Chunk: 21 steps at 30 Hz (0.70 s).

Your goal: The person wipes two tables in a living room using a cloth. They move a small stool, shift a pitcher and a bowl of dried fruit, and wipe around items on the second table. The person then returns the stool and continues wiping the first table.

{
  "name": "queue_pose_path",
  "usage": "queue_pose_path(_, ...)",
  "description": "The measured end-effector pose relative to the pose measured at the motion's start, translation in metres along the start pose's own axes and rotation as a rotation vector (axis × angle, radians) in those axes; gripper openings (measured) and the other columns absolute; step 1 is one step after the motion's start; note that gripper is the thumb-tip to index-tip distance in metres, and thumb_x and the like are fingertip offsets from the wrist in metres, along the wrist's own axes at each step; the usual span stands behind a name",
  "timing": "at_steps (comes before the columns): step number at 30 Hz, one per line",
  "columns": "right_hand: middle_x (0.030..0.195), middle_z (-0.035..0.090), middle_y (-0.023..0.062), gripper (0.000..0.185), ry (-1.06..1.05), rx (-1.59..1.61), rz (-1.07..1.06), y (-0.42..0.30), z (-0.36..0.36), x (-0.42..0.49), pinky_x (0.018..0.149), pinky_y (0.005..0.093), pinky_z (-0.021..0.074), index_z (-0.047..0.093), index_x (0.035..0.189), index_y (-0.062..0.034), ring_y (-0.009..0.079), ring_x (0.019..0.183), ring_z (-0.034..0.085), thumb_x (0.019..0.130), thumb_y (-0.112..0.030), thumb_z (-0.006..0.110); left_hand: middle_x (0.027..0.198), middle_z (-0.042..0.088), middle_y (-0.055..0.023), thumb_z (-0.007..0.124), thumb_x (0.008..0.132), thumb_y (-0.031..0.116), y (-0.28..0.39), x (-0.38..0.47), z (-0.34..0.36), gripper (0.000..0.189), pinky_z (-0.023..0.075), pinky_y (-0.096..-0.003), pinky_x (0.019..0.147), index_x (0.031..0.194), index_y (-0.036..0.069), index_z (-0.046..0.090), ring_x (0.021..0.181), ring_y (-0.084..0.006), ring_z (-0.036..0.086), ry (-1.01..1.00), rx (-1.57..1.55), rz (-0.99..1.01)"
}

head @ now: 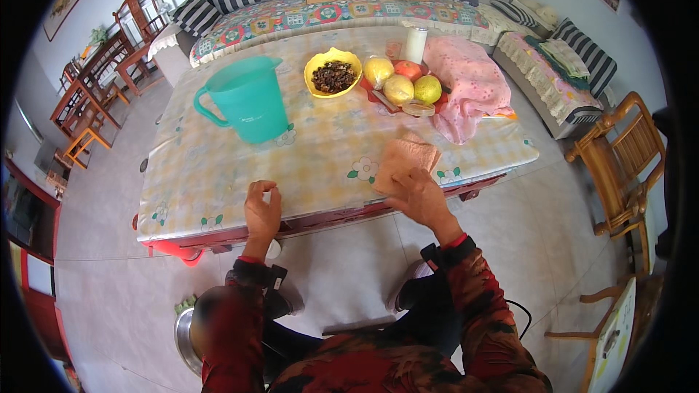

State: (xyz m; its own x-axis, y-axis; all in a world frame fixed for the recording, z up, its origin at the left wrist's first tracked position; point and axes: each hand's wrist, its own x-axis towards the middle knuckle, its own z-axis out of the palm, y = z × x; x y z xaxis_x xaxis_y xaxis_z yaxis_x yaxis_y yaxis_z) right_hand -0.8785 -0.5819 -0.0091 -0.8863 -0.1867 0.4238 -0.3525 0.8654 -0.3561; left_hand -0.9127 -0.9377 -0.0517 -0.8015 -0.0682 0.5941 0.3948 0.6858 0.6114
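Note:
My right hand (423,199) is on the near edge of a folded peach-coloured cloth (407,161), fingers over its top and thumb by its edge. The cloth is at the front right of a table under a yellow-checked, flower-printed plastic tablecloth (317,174). Over the table's front edge, my left hand (263,210) has its fingers curled towards the thumb. A pale spot shows between them, and I cannot tell whether it is a held thing. Beyond that hand stands a teal plastic pitcher (248,101), its handle to the left.
A yellow leaf-shaped bowl (334,72) holds dark dried bits. Right of it, a red tray (377,95) carries several fruits (398,89). A white-filled bottle (416,45) and pink cloth (469,82) are behind. A wooden chair (622,158) stands right; a metal basin (187,341) is by my left leg.

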Motion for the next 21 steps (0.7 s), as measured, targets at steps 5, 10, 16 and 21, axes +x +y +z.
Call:
queue_pose_path(5,0.112,0.064,0.0136,0.033,0.166,-0.103,0.165,0.024,0.008,0.007,0.088,0.0463,0.0476,0.067,0.11,-0.0118,0.0346,0.1,0.06,0.085,-0.033,0.064,0.102,0.064,-0.0132,0.065,0.081,0.01,-0.034,-0.001,0.01,0.015,0.0442,-0.0445,0.09,0.095,0.005,0.062,0.102,-0.0332,0.058,0.023,0.231,0.027)
queue_pose_path(10,0.14,0.044,0.0209,0.074,0.057,-0.35,0.336,0.01,0.044,0.038,0.112,0.0605,0.0172,0.05,0.137,-0.0095,0.0446,0.134,0.031,0.082,-0.058,0.057,0.119,0.058,-0.0171,0.065,0.083,0.015,-0.027,-0.001,0.028,0.029,0.0367,-0.0479,0.102,0.109,0.003,0.061,0.116,-0.036,0.052,0.028,0.35,0.11)
queue_pose_path(16,0.145,0.04,0.0227,0.066,0.082,-0.192,0.239,-0.015,0.079,0.041,0.116,0.0587,0.0117,0.05,0.138,-0.0139,0.0411,0.141,0.026,0.085,-0.052,0.057,0.121,0.058,-0.0149,0.065,0.082,0.017,-0.018,0.0,0.027,0.032,0.0341,-0.0472,0.105,0.11,0.003,0.061,0.121,-0.0351,0.05,-0.016,0.458,0.057)
queue_pose_path(21,0.144,0.046,0.0104,0.054,0.088,-0.228,0.134,0.008,0.065,0.029,0.119,0.0544,0.0132,0.052,0.137,-0.0179,0.036,0.139,0.031,0.086,-0.034,0.056,0.121,0.058,-0.0137,0.065,0.081,0.016,-0.022,-0.001,0.027,0.03,0.0342,-0.0467,0.105,0.109,0.005,0.061,0.12,-0.0345,0.051,-0.01,0.472,0.044)
